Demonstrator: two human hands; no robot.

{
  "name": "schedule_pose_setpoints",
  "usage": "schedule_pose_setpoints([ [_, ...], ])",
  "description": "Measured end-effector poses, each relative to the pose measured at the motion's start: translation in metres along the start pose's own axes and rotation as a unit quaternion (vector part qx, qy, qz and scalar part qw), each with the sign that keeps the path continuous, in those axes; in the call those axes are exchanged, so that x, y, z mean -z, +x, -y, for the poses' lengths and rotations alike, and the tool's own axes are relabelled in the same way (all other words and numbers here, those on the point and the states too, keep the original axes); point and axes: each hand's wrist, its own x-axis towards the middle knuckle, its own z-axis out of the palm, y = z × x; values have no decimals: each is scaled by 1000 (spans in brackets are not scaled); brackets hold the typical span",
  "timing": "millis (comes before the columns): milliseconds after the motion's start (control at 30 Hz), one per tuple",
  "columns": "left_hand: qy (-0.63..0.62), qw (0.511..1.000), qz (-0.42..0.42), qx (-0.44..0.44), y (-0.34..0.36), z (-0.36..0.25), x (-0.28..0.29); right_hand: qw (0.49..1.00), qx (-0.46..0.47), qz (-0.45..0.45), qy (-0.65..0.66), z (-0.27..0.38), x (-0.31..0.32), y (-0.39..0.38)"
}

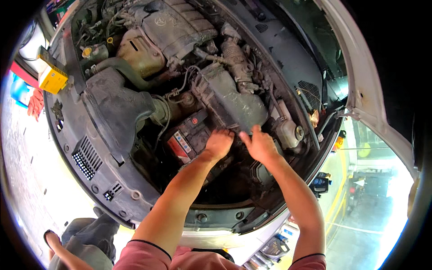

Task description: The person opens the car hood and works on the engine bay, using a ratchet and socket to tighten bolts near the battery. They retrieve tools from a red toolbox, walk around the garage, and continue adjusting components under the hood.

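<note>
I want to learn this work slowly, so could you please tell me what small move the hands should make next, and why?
Probably feel gently along the near edge of the black plastic box for a fastener: the left hand and right hand are both at that edge, near the battery, though some fingertips are hidden.

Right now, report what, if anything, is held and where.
Cannot tell: left hand and right hand are at the near edge of the dark airbox, any grip unclear.
</note>
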Motion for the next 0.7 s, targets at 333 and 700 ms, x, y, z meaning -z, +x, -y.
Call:
schedule_pose_setpoints([
  [333,-8,1000,14,6,0,-4,6,998,28,56,27,3,14,1],
  [700,43,999,-5,7,4,-2,3,991,53,125,-10,14,25,6],
])
